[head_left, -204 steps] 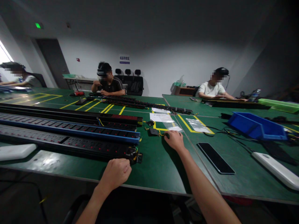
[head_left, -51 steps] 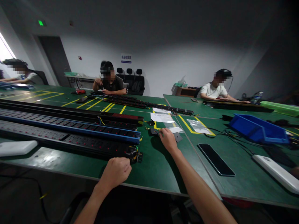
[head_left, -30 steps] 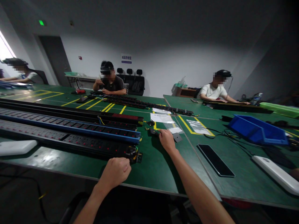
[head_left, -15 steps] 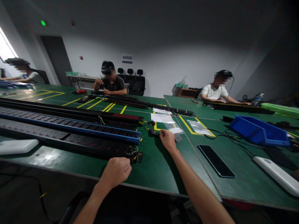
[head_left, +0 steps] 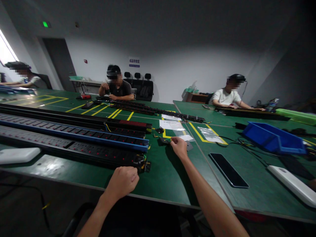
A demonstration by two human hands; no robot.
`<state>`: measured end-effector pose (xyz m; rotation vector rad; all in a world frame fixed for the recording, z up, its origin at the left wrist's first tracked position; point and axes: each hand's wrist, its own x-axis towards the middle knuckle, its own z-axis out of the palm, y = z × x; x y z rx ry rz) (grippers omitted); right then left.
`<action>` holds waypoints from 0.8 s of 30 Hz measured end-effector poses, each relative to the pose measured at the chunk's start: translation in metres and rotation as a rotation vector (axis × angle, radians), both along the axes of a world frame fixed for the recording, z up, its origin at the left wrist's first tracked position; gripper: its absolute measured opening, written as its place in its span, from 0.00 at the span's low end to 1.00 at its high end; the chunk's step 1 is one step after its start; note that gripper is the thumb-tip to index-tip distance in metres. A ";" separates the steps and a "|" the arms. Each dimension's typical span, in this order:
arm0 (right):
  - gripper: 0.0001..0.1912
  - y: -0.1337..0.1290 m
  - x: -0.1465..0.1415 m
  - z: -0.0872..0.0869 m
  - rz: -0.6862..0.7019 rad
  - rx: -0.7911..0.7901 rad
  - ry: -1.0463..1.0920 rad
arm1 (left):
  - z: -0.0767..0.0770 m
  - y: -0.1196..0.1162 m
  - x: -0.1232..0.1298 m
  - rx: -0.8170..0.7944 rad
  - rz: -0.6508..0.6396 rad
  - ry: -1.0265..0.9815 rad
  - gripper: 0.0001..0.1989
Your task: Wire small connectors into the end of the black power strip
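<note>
From my end, head cam: both hands over the green table (head_left: 158, 184); L hand (head_left: 124, 180) closed in a fist near the front edge, just below the wired end of the nearest black socket strip (head_left: 93, 152); can't tell if anything's inside the fist; R hand (head_left: 179, 147) farther fwd, thumb + index narrow, pinched on a thin yellow-green wire (head_left: 168, 139); the wire runs to a small black part (head_left: 162, 141) flat on the table, just L of the fingertips; exact grip pt too small to tell.

Gray plate (head_left: 189, 145) lies just R of the R hand, partly hidden by it; white papers (head_left: 172, 124) beyond, within yellow tape lines, clear plastic bag (head_left: 209, 135) to their R; blue-edged strip (head_left: 98, 139) sits directly behind the nearest strip.

R side of table: dark-screen phone (head_left: 228, 170) lying flat, white device (head_left: 291, 185) w/ cable near the edge, blue bin (head_left: 274, 138) behind it; second white device (head_left: 18, 155) far L, by the strips.

Across the table: person in dark top (head_left: 120, 89), hands raised at work; person in white top (head_left: 228, 97) on the R, arms over a long dark piece (head_left: 251, 113); third person (head_left: 32, 80) far L.
</note>
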<state>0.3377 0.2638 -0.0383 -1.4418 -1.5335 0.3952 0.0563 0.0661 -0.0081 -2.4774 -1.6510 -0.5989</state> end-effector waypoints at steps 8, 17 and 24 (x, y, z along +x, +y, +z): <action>0.16 0.000 0.004 0.003 -0.048 -0.035 0.036 | 0.001 0.000 0.000 0.016 0.002 0.010 0.12; 0.15 0.010 0.013 -0.006 -0.108 -0.111 0.187 | 0.003 0.000 0.001 0.002 -0.004 -0.006 0.12; 0.15 0.010 0.012 -0.005 -0.100 -0.107 0.376 | 0.002 0.000 0.000 0.008 -0.016 -0.020 0.13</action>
